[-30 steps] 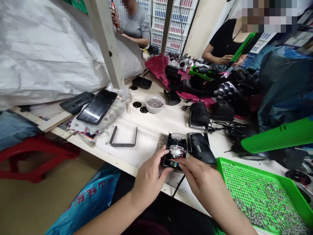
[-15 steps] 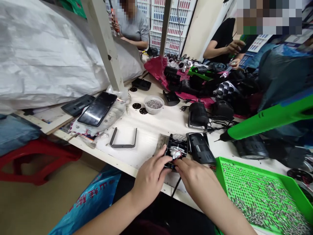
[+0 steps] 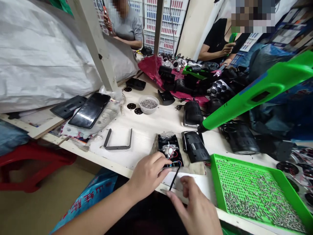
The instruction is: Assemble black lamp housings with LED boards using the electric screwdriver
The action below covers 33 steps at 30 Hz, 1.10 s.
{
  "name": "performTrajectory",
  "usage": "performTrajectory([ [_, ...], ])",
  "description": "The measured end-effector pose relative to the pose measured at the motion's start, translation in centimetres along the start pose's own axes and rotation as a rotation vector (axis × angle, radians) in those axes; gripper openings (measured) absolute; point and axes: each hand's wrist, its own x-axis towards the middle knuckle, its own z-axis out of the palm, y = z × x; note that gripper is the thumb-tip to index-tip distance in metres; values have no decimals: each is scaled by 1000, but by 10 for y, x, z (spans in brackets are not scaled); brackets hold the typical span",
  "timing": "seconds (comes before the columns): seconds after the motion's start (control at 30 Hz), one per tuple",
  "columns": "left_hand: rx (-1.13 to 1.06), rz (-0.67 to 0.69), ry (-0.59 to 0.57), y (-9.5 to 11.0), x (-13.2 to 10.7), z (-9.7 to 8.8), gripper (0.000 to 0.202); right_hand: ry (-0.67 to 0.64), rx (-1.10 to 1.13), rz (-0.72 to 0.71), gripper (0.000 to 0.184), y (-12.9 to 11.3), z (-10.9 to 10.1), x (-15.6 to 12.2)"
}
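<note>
An opened black plastic housing (image 3: 181, 156) lies on a cloth at the table's front edge, a small motor (image 3: 170, 150) and thin red and blue wires showing inside. My left hand (image 3: 148, 171) grips its near left corner between thumb and fingers. Out of the housing's near end, a black cable (image 3: 174, 179) runs down over the table edge. Beside that cable is my right hand (image 3: 195, 204), thumb and fingers apart, holding nothing. A closed black housing (image 3: 197, 147) sits just to the right. Above it hangs a green electric screwdriver (image 3: 234, 111), tip down.
At right stands a green tray (image 3: 215, 182) of screws. A bowl of small metal pieces (image 3: 148, 104), a U-shaped bracket (image 3: 118, 147) and a phone (image 3: 90, 110) lie leftward. Black housings (image 3: 193, 112) crowd the back right. A post (image 3: 94, 45) rises at left; two people sit across.
My right hand has drawn back from the opened housing toward me and opened, uncovering the wires and cable. My left hand stays at the housing. The view has shifted slightly.
</note>
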Motion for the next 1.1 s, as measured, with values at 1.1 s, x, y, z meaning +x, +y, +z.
performTrajectory([
  [1.1, -138, -47, 29, 6, -2, 14, 14, 59, -561, -218, 21, -6, -30, 72],
])
